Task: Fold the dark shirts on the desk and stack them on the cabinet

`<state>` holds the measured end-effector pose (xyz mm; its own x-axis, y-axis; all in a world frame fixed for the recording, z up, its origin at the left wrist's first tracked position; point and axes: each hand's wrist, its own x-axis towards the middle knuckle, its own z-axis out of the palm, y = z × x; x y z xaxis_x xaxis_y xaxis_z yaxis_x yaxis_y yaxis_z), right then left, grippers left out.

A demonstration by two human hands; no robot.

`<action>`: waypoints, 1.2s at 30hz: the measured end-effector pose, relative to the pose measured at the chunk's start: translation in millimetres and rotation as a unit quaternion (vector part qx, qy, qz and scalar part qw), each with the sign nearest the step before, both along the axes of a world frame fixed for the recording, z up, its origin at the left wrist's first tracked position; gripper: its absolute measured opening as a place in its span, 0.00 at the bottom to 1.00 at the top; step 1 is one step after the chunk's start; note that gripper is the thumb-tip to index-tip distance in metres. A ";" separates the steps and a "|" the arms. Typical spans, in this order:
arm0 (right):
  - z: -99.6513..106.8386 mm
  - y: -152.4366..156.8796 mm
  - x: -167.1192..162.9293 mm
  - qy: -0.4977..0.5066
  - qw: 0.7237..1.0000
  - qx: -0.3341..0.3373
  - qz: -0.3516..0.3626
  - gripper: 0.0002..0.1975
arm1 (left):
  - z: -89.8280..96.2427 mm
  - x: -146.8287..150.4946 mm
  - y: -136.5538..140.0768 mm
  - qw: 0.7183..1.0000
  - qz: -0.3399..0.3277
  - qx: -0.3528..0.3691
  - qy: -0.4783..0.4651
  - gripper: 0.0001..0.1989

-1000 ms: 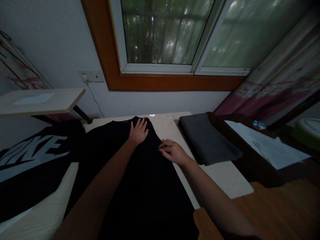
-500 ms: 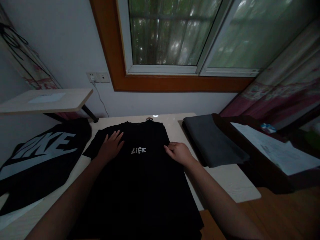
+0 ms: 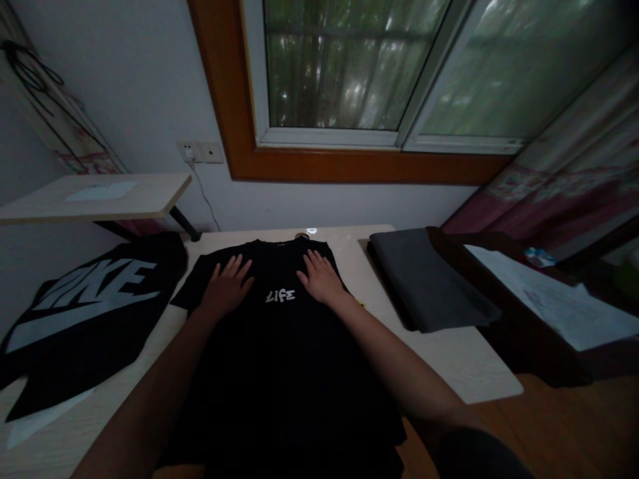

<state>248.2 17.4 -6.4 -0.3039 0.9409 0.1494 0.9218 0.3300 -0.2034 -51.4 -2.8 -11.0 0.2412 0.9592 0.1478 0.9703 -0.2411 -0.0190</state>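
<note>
A black T-shirt (image 3: 284, 359) with small white lettering on its chest lies spread on the pale table (image 3: 359, 266), its collar toward the wall. My left hand (image 3: 228, 286) rests flat on the shirt's upper left, fingers spread. On the upper right, beside the lettering, my right hand (image 3: 319, 276) lies with its fingers stretched out on the cloth. Neither hand grips anything. The shirt's lower end hangs past the table's near edge and is very dark there.
At the left lies a black garment (image 3: 94, 299) with large grey print, partly below a raised shelf (image 3: 100, 199). Folded grey cloth (image 3: 424, 279) sits to the right, next to a brown surface with a paper sheet (image 3: 544, 293). A socket with a cord (image 3: 200, 152) is on the wall.
My right hand has moved left from the shirt's right edge onto its chest, and its fingers have straightened. My left hand stays flat in about the same place.
</note>
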 end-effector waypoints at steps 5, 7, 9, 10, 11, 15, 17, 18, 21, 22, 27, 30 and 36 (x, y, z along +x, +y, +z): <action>-3.7 11.1 6.7 0.001 1.000 0.003 -0.008 0.35 | 2.1 1.0 -1.3 1.000 0.006 -0.002 0.005 0.31; -4.4 12.5 11.5 0.002 1.000 0.006 -0.013 0.35 | 3.6 2.2 -3.5 1.000 0.009 -0.003 0.002 0.31; -5.4 12.3 15.5 0.003 1.000 0.009 -0.015 0.34 | 5.3 4.7 -8.4 1.000 0.013 0.003 -0.006 0.31; -6.0 11.6 17.3 0.004 1.000 0.011 -0.015 0.33 | 6.0 6.8 -12.2 1.000 0.012 0.008 -0.010 0.31; -6.6 10.4 19.2 0.004 1.000 0.014 -0.015 0.33 | 6.4 9.4 -16.7 1.000 0.008 0.014 -0.014 0.31; -8.9 2.1 28.0 -0.002 1.000 0.024 -0.018 0.32 | 4.8 23.9 -37.4 0.999 -0.036 0.019 -0.022 0.28; -10.0 -2.5 32.7 -0.005 0.999 0.025 -0.021 0.33 | 2.7 30.4 -44.8 0.998 -0.056 0.005 -0.023 0.28; -10.5 -4.4 34.7 -0.004 0.999 0.025 -0.023 0.33 | 1.9 32.6 -47.0 0.998 -0.062 -0.002 -0.024 0.28; -11.6 -7.2 38.1 -0.005 0.999 0.018 -0.030 0.33 | 1.0 33.6 -46.7 0.998 -0.062 -0.012 -0.029 0.29; -11.6 -7.2 38.6 -0.007 0.999 0.015 -0.033 0.33 | 1.2 32.2 -44.5 0.998 -0.058 -0.013 -0.031 0.29; -9.3 -4.8 39.1 -0.020 0.999 0.002 -0.036 0.35 | 1.5 19.5 -24.4 0.999 -0.021 -0.013 -0.030 0.30; -8.0 -4.4 39.8 -0.019 0.999 -0.002 -0.036 0.35 | 0.3 10.2 -11.0 1.000 0.000 -0.002 -0.025 0.31; -10.3 -4.6 41.0 -0.023 0.999 0.002 -0.036 0.34 | -2.3 -11.5 6.5 0.999 0.034 0.011 -0.027 0.29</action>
